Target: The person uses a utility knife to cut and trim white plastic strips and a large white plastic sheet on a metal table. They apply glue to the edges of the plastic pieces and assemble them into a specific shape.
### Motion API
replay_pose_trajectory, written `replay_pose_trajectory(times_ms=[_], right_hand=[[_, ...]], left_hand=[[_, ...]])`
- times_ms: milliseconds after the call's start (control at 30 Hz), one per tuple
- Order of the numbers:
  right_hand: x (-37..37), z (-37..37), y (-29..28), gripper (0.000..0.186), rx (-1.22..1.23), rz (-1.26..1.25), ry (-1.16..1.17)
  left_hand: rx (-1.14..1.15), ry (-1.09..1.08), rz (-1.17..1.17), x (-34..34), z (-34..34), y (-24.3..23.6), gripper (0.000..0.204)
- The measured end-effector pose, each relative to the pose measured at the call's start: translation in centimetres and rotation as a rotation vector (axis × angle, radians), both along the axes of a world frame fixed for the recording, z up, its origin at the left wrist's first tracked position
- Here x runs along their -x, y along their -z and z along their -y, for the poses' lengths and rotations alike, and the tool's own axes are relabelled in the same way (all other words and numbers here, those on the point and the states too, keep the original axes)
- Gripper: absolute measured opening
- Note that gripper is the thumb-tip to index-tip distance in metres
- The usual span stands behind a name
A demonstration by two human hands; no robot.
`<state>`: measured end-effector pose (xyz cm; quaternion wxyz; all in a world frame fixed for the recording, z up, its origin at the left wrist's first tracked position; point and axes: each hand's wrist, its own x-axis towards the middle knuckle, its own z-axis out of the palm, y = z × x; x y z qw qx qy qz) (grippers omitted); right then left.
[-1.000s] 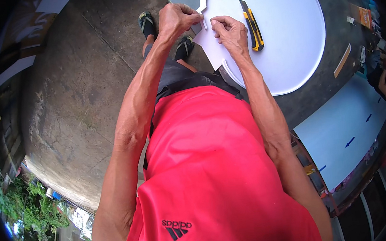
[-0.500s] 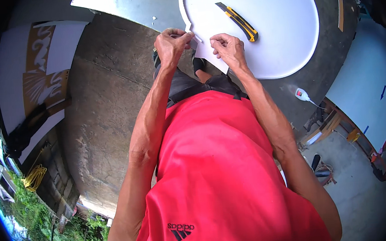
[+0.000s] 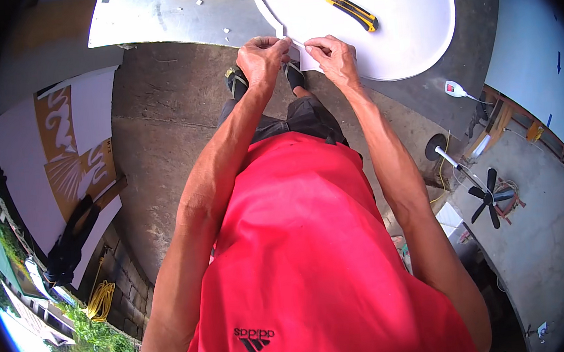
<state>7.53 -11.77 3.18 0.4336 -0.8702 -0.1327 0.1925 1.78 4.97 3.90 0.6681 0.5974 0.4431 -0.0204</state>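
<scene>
outdoor sign workshop: concrete floor (image 3: 158, 140), cut white boards (image 3: 26, 165), utility knife (image 3: 342, 8).

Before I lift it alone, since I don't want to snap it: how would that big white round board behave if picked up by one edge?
The white round board looks thin and broad, so it would probably flex or sag when held at one side. It seems light for its size, like foam sheet. The yellow utility knife lying loose on it would likely slide off. Both hands, left hand and right hand, already pinch its near edge.

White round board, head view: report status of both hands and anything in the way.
Left hand and right hand both pinching the lower edge of the white round board. Yellow utility knife lies on the board, clear of both hands.
</scene>
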Motion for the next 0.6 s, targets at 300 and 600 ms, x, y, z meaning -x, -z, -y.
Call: replay_pose_trajectory(times_ms=[300,600], right_hand=[[0.29,-0.06,0.31,0.014,0.022,0.062,0.003],[0.43,-0.15,-0.54,0.020,0.063,-0.039,0.063]], left_hand=[[0.009,0.059,0.027,-0.01,-0.55,-0.05,0.029],[-0.026,0.102,0.010,-0.20,-0.72,-0.06,0.027]])
